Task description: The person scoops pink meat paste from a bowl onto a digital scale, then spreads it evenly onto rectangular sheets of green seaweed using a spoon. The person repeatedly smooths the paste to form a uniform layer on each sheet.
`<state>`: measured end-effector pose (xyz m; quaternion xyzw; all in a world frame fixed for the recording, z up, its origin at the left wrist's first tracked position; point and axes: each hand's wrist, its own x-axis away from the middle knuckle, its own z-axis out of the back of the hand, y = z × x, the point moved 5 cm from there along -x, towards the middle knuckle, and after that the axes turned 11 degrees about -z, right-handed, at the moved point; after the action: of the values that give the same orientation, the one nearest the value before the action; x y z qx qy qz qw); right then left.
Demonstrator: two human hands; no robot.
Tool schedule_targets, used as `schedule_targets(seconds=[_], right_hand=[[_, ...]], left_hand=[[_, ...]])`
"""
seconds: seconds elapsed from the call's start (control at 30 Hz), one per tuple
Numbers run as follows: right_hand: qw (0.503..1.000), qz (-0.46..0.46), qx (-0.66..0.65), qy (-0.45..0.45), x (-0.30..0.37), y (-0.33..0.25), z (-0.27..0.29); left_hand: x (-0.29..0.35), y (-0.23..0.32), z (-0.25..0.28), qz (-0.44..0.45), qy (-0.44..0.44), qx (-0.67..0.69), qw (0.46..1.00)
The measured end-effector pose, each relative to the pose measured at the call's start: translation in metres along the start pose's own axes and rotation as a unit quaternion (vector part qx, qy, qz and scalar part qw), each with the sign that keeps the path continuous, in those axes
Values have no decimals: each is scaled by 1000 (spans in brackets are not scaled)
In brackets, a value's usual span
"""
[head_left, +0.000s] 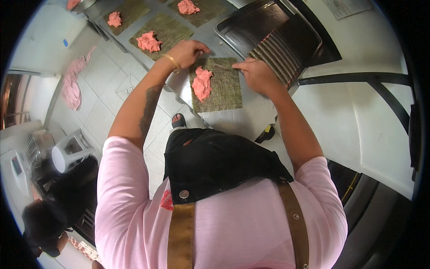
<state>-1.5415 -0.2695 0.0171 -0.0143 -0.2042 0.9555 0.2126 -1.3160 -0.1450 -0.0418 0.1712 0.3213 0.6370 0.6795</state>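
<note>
A dark green seaweed sheet lies on the metal table in front of me, with a lump of pink paste on its left half. My right hand is closed on a thin metal utensil, whose tip reaches over the sheet's far part; its exact kind is too small to tell. At the sheet's far left corner, my left hand has its fingers bent together; what they pinch, if anything, I cannot make out. Beyond it lies another seaweed sheet with its own pink paste lump.
Several dark seaweed rolls lie side by side in a black tray at the far right. More pasted sheets lie farther off, near a metal bowl. A white stool and a seated person in black are at left.
</note>
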Motion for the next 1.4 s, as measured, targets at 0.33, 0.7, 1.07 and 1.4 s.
schedule_targets(seconds=[0.33, 0.7, 1.07, 1.4], right_hand=[[998, 5, 3, -55, 33, -13, -54], [968, 126, 200, -88, -15, -88, -42], [991, 65, 63, -103, 5, -39, -13], [973, 108, 22, -202, 49, -28, -46]], left_hand=[[-50, -22, -56, 11, -308, -28, 951], [-48, -3, -48, 38, -323, -84, 942], [-40, -11, -51, 37, -276, -37, 960], [-39, -16, -55, 42, -238, -30, 970]])
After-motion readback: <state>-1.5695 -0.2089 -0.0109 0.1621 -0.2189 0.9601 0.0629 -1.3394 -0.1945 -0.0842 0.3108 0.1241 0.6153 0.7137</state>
